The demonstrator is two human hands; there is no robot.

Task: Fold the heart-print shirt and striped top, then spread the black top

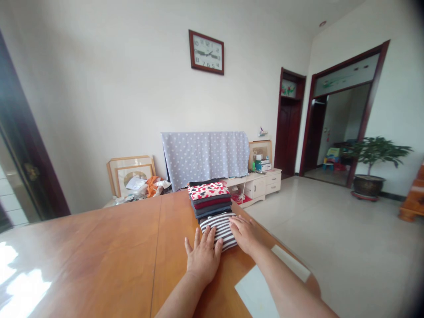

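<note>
A folded garment with dark and white stripes lies on the wooden table in front of me. My left hand rests at its near left side, fingers spread, the fingertips on the cloth. On its right edge lies my right hand, fingers stretched forward and touching the fabric. Just beyond, a stack of folded clothes in dark, blue and red tones stands close to the striped piece. A white cloth with red and black hearts is near the top of that stack.
The wooden table has its right edge close to the clothes. A pale sheet lies under my right forearm. Beyond stand a white low cabinet, a dotted cloth cover and picture frames. A potted plant stands right.
</note>
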